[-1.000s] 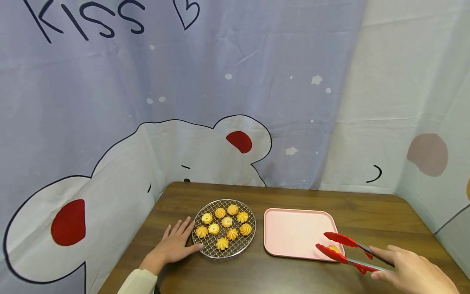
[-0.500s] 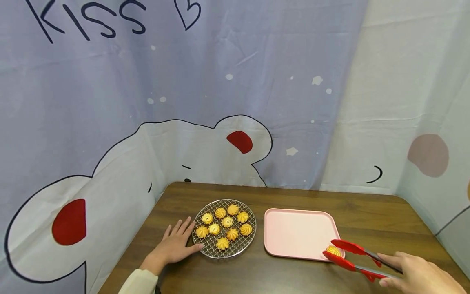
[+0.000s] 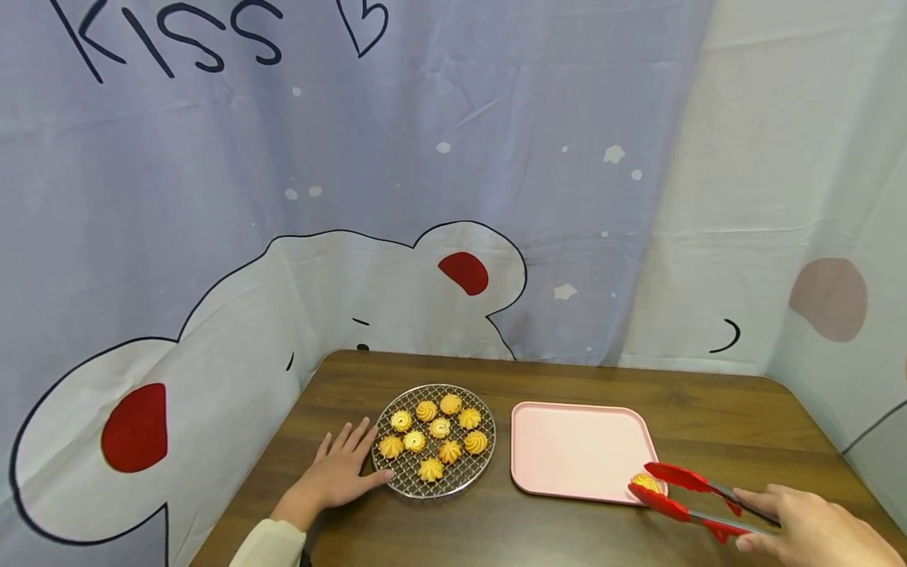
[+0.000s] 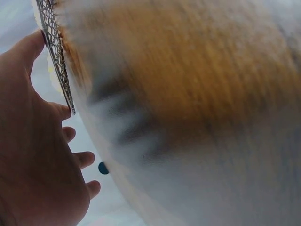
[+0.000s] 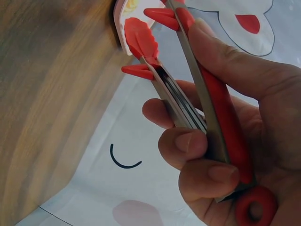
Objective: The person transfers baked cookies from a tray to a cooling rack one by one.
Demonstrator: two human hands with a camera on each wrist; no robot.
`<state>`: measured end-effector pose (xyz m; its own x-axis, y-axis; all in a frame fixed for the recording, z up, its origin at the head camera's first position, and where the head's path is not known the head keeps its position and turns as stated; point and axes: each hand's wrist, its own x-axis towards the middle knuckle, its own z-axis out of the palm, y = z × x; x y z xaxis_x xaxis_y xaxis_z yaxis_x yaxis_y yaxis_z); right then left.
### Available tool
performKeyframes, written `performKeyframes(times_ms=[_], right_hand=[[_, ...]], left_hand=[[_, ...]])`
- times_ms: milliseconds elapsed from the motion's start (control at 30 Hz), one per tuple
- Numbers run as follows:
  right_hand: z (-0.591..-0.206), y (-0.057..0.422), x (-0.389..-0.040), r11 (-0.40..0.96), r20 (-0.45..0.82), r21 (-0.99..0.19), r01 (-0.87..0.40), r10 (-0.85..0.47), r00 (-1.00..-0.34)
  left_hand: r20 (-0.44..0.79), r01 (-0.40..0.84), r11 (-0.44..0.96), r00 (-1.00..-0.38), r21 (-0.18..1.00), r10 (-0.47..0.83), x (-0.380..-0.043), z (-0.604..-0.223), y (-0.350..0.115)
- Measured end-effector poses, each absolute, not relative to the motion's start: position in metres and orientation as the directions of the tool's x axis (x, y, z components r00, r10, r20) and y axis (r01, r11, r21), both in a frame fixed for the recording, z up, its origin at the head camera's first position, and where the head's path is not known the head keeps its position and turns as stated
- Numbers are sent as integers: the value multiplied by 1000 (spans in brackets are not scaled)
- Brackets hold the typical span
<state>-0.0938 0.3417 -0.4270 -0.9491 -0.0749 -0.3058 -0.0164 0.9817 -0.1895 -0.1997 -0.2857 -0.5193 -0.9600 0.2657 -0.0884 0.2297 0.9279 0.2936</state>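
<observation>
My right hand point(image 3: 822, 524) grips red-tipped tongs point(image 5: 214, 113), with the fingers curled round the handles in the right wrist view. The spread tips of the tongs stand either side of a piped cookie point(image 3: 646, 483) at the near right corner of the pink tray point(image 3: 577, 453); the near tip partly covers it. My left hand point(image 3: 336, 476) lies at the left edge of a round wire rack point(image 3: 464, 476), fingers spread and fairly straight. In the left wrist view, thumb and a fingertip touch the rim of the rack point(image 4: 59, 56). Several golden cookies point(image 3: 430, 470) sit on the rack.
The wooden table point(image 3: 553, 535) carries the rack at the left and the tray to its right, with a strip of wood between them. A printed curtain point(image 3: 340, 157) hangs behind and along both sides of the table.
The right hand and the tongs have moved a little right and toward the near edge. The cookie at the tray's corner shows more now. The left hand has stayed in place.
</observation>
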Motion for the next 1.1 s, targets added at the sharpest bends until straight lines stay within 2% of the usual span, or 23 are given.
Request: performKeyframes(times_ms=[500, 1100], right_hand=[[-412, 332, -101, 983, -296, -185, 20, -37, -954], [-426, 331, -113, 979, -247, -201, -13, -64, -967]], left_hand=[[-85, 235, 928, -959, 288, 270, -202, -525, -289], [-111, 230, 933, -957, 278, 269, -199, -514, -285]])
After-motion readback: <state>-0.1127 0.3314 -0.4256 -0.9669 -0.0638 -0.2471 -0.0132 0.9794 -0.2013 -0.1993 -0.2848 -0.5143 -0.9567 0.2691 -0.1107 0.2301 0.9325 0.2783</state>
